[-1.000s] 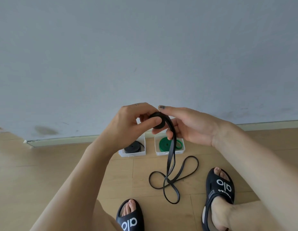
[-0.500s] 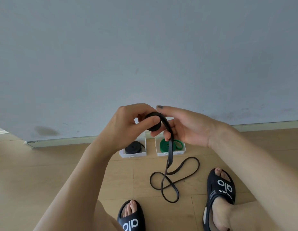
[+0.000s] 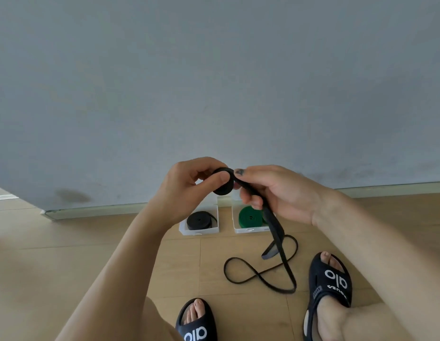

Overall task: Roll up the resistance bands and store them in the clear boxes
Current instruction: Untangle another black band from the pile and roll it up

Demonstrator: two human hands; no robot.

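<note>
My left hand (image 3: 189, 187) pinches a small black coil (image 3: 224, 187), the rolled start of a long black resistance band. My right hand (image 3: 275, 190) grips the band's free length (image 3: 273, 220) just right of the coil. The rest of that band hangs down and lies in loops on the wooden floor (image 3: 260, 279). Below my hands, by the wall, stand two clear boxes. The left box (image 3: 199, 231) holds a rolled black band (image 3: 200, 220). The right box (image 3: 251, 229) holds a rolled green band (image 3: 249, 217).
A grey wall (image 3: 214, 82) with a skirting strip (image 3: 96, 211) rises right behind the boxes. My two feet wear black slides, the left foot (image 3: 195, 321) at the bottom centre and the right foot (image 3: 329, 286) beside the band's loops.
The coil has been turned a little further and the hanging band has risen. Its loops on the floor have shifted and pulled in toward my right foot.
</note>
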